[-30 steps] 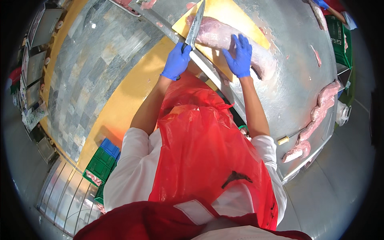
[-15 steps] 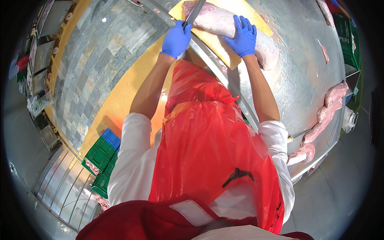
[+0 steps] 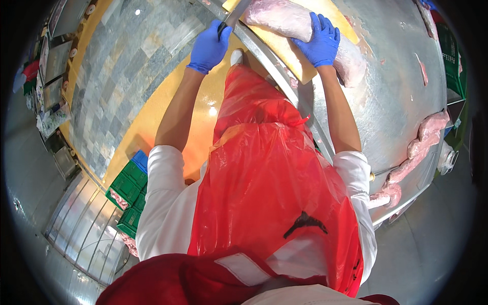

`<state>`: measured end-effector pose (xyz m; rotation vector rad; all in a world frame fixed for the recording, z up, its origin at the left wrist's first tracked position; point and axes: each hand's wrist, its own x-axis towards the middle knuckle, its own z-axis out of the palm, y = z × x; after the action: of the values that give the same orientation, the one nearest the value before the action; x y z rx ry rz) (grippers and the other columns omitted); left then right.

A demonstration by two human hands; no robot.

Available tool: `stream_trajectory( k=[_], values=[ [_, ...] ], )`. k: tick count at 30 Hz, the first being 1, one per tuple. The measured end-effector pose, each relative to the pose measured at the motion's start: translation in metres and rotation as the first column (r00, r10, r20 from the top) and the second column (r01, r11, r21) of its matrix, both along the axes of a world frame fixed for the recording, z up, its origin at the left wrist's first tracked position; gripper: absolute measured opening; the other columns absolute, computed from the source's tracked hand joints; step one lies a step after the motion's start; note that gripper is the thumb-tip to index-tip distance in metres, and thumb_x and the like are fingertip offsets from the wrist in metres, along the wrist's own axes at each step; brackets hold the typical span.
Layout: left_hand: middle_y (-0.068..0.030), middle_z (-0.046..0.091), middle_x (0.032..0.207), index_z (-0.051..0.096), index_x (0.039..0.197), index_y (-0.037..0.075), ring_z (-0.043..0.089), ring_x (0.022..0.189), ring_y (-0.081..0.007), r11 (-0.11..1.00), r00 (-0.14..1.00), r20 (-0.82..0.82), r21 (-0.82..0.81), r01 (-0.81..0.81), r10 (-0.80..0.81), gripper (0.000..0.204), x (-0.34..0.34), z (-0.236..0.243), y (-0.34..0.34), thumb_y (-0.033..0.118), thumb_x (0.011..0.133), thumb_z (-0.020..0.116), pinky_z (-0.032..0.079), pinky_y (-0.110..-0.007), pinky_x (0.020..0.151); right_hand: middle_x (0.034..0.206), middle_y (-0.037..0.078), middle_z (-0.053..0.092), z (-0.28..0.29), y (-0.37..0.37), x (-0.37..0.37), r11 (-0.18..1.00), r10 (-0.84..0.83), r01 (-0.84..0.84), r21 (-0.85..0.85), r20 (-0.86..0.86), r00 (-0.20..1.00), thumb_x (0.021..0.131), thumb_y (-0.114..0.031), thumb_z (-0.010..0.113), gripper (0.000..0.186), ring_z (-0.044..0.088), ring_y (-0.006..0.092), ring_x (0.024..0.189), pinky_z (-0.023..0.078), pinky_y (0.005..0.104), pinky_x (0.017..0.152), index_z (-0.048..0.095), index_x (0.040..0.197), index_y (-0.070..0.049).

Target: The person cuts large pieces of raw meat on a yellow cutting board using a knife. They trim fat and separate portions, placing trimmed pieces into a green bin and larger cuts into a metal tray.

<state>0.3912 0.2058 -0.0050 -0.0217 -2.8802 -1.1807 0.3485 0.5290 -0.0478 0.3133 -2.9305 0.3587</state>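
My left hand (image 3: 209, 48), in a blue glove, is closed around the black handle of a knife (image 3: 235, 16). The blade points up and to the right, past the table's near edge, and its tip runs out of the picture. Resting on a long pale piece of meat (image 3: 278, 19), my right hand (image 3: 319, 41) is gloved too, with fingers spread over the top. That meat lies slantwise across a yellow cutting board (image 3: 284, 53), its right end hanging past the board onto the metal table (image 3: 391, 109).
Meat strips (image 3: 418, 145) lie along the table's right side, with a small scrap (image 3: 423, 71) farther in. A green crate (image 3: 450, 56) stands beyond the right edge. Stacked green crates (image 3: 129, 185) holding meat are on the floor at lower left.
My left hand has drawn back leftward with the knife, away from the meat. The right hand stays on the meat; the whole view has shifted slightly.
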Motion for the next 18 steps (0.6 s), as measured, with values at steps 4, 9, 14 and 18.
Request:
stream_trajectory(
  k=[4,9,14,18],
  values=[
    [-0.0221,0.068,0.085,0.058,0.109,0.004,0.066,0.079,-0.0429,1.000,0.999,0.042,-0.006,0.014,-0.014,0.029,0.001,-0.005,-0.007,0.031,0.099,0.060,0.052,-0.047,0.067,0.151,0.009,0.044,-0.005,0.001,-0.002,1.000,-0.015,0.015,-0.017,0.002,1.000,0.068,-0.067,0.074,0.099,0.036,0.0280,0.142,0.020,0.0553,0.117,0.041,0.149,-0.021],
    [-0.0214,0.069,0.090,0.058,0.111,0.005,0.067,0.083,-0.0428,0.991,0.991,-0.049,-0.047,0.126,-0.128,0.031,-0.034,-0.017,0.009,0.035,0.100,0.057,0.052,-0.048,0.069,0.151,0.009,0.043,-0.003,0.001,-0.003,1.000,-0.020,0.020,-0.005,0.017,1.000,0.068,-0.067,0.073,0.099,0.036,0.0282,0.142,0.020,0.0550,0.117,0.040,0.149,-0.021],
    [-0.0219,0.069,0.091,0.057,0.113,0.006,0.066,0.085,-0.0436,0.946,0.969,0.007,-0.215,0.241,-0.245,0.035,-0.066,-0.014,0.016,0.039,0.101,0.053,0.052,-0.051,0.072,0.151,0.010,0.044,-0.007,0.000,-0.003,1.000,-0.011,0.011,-0.010,0.001,1.000,0.068,-0.068,0.073,0.099,0.038,0.0290,0.141,0.020,0.0547,0.117,0.041,0.149,-0.021],
    [-0.0238,0.067,0.085,0.055,0.105,0.007,0.064,0.079,-0.0461,0.975,0.979,-0.003,-0.094,0.203,-0.204,0.035,-0.004,-0.029,-0.022,0.041,0.101,0.051,0.050,-0.055,0.068,0.149,0.010,0.046,-0.008,0.000,0.002,1.000,0.001,-0.001,-0.026,0.000,1.000,0.067,-0.069,0.074,0.099,0.038,0.0291,0.141,0.021,0.0551,0.117,0.043,0.148,-0.021]
  ],
)
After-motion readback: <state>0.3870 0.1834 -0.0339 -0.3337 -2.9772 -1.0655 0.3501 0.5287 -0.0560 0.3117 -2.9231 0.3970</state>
